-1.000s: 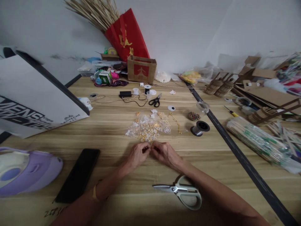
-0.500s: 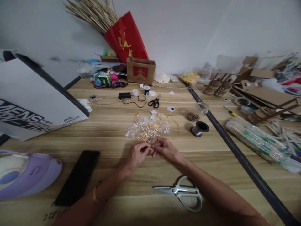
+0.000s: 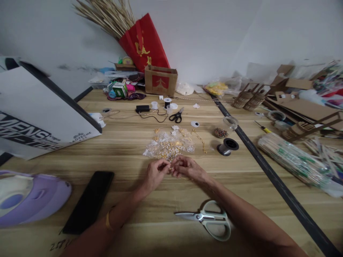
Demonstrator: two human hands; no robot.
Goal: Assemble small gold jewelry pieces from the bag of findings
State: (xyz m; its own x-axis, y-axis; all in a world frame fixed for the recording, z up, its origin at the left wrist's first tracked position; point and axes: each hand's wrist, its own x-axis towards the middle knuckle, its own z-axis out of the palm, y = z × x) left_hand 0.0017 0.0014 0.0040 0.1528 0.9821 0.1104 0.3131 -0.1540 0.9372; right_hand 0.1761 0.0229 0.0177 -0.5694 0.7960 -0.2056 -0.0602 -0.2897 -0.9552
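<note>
My left hand (image 3: 156, 174) and my right hand (image 3: 188, 168) meet fingertip to fingertip just in front of a pile of small gold and silver beads and charms (image 3: 170, 150). Both are closed in a pinch. A thin gold chain (image 3: 187, 179) trails out below the right hand's fingers. What the left fingertips pinch is too small to make out. Beyond the pile, to the right, lies another gold chain (image 3: 199, 141). Scissors with pale handles (image 3: 211, 217) rest on the table near my right forearm.
A black phone (image 3: 88, 201) and a purple appliance (image 3: 45, 196) are at the left. Black-handled scissors (image 3: 177, 116), a wire spool (image 3: 227, 146) and a cup of dark beads (image 3: 220, 132) stand farther back. Wrapped sticks (image 3: 292, 159) lie at the right.
My fingertips have shifted slightly, the left hand a little to the left. The thin gold chain now shows below my right hand.
</note>
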